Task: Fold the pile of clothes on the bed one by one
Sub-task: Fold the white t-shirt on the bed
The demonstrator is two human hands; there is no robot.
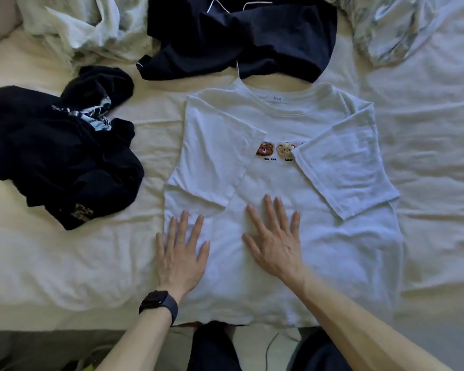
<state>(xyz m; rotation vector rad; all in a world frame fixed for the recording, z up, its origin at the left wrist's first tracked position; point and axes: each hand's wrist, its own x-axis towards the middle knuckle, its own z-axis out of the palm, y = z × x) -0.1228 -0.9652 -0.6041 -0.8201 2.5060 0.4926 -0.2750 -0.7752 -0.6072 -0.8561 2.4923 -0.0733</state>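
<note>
Left hand (181, 253) and right hand (275, 242) press flat, fingers spread, on 1 white T-shirt (319, 250) lying mid-bed (51, 263) with both sleeves folded in, while 2 dark garments (59, 156) and 2 pale ones (78, 28) lie beyond

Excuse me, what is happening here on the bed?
A person is folding a white short-sleeved T-shirt with bear patches, laid face up on the cream bed sheet. Both sleeves are already folded inward. The left hand and right hand rest flat on its lower half. Crumpled dark navy clothes wait unfolded beyond.
</note>
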